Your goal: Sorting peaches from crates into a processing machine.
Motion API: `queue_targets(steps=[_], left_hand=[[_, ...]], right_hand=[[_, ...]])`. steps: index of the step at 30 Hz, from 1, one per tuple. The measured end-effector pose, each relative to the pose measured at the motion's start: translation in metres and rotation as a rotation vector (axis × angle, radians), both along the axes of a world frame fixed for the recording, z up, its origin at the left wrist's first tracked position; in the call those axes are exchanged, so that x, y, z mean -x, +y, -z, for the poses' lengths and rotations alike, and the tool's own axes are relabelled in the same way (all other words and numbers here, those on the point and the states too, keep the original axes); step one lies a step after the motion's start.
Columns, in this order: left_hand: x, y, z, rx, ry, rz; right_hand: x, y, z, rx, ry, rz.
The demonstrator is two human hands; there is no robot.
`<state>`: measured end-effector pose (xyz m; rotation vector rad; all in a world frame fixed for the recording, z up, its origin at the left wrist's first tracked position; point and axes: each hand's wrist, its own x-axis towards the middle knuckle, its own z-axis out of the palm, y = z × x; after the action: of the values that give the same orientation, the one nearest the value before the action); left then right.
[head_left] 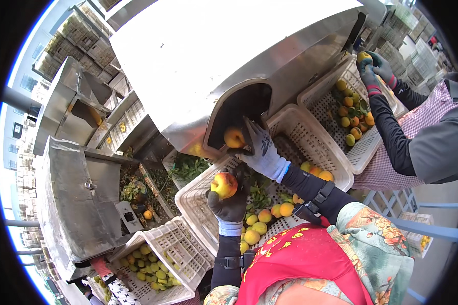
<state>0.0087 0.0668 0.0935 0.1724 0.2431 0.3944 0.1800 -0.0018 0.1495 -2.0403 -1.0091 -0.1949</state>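
My left hand (229, 204), in a dark-palmed knit work glove, holds a red-and-yellow peach (224, 185) above a white perforated plastic crate (200, 202). Higher up, my right hand (263, 150), in a matching grey glove, has its thumb and fingers around an orange-yellow peach (234, 137). That peach is at the mouth of a dark arched opening (248, 103) in a sheet-metal machine housing (290, 53). Several peaches (265, 215) and green leaves (260, 194) lie in the crate below my hands. My forearms partly hide the crate's contents.
To the right, a co-worker's gloved hands (374, 72) hold a fruit above another white crate (328, 141) of peaches and leaves. At lower left, a tilted crate (183, 244) contains greenish-yellow fruit. Another person's sleeve (122, 288) shows there. Metal chutes (87, 110) stand at left.
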Motion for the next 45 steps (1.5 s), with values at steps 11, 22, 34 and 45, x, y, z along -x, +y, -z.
queue_targets(steps=[11,22,34,45], left_hand=[[-0.007,0.012,-0.019,-0.126,-0.038,-0.015],[-0.005,-0.005,-0.004,-1.551,0.453,-0.300],[-0.042,-0.004,-0.033,0.005,-0.121,0.116],[0.035,-0.071,0.119,-2.145,0.502,1.331]], right_hand=[[-0.013,0.010,-0.044,-0.098,0.112,-0.007],[0.060,-0.041,-0.014,0.017,0.145,-0.242],[0.041,-0.031,-0.016,-0.031,-0.014,-0.122],[-0.056,0.043,-0.007,-0.046,-0.261,-0.015]])
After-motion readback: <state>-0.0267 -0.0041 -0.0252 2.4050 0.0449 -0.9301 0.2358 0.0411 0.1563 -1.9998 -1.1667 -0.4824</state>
